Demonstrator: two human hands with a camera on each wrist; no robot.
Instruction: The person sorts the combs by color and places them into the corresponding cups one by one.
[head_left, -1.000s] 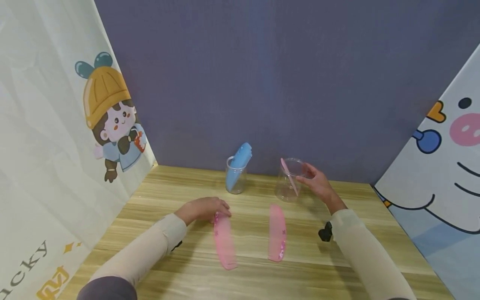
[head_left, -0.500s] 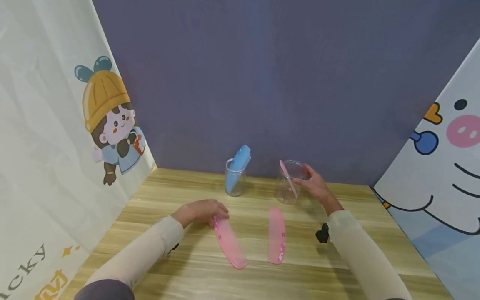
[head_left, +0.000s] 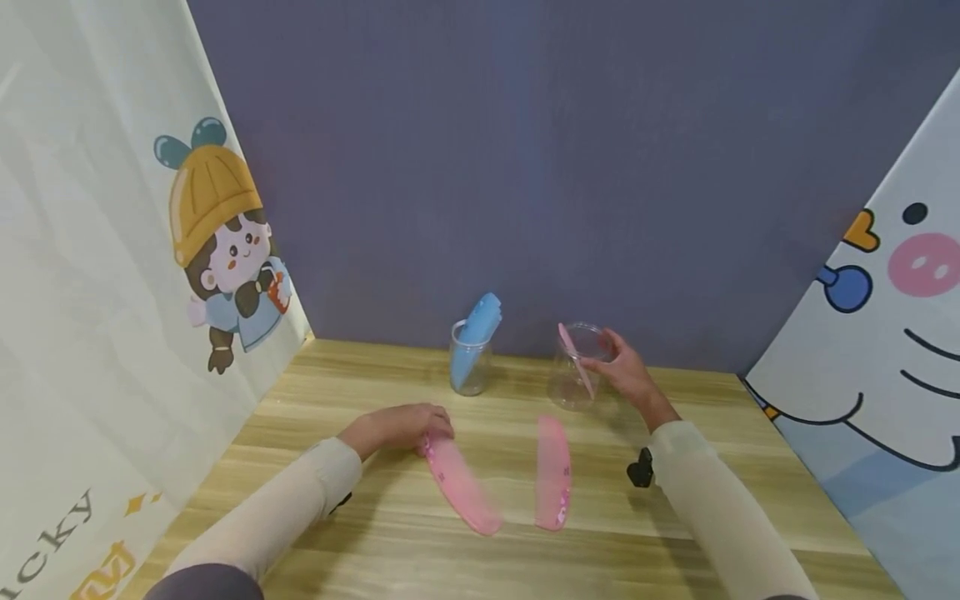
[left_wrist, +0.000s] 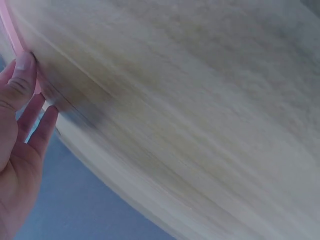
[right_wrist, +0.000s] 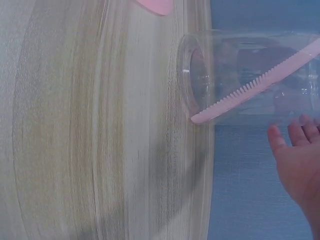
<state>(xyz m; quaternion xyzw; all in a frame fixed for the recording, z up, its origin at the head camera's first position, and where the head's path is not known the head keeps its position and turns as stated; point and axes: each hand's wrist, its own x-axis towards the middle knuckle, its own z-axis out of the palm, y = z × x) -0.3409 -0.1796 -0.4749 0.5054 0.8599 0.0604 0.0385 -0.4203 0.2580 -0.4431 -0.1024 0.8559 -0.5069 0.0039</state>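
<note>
In the head view my left hand point(head_left: 408, 427) pinches the far end of a pink comb point(head_left: 459, 487); the comb slants with its near end to the right. The left wrist view shows thumb and fingers point(left_wrist: 25, 80) on that comb's end. My right hand point(head_left: 628, 371) grips the side of a clear plastic cup point(head_left: 567, 387) near its rim, thumb in front. Inside this cup leans one pink comb point(right_wrist: 257, 84), its teeth plain in the right wrist view. Another pink comb point(head_left: 552, 473) lies on the table between my arms.
Left of the gripped cup stands a second clear cup point(head_left: 470, 383) with a blue comb point(head_left: 480, 325) or combs sticking out of it. Both cups stand on the wood-grain table point(head_left: 637, 542) near its back edge, before a dark wall point(head_left: 465, 167). Printed sheets hang at both sides.
The comb in my left hand has turned, its near end swinging to the right. My right hand stays at the cup, its thumb slightly further left. The other comb still lies in place.
</note>
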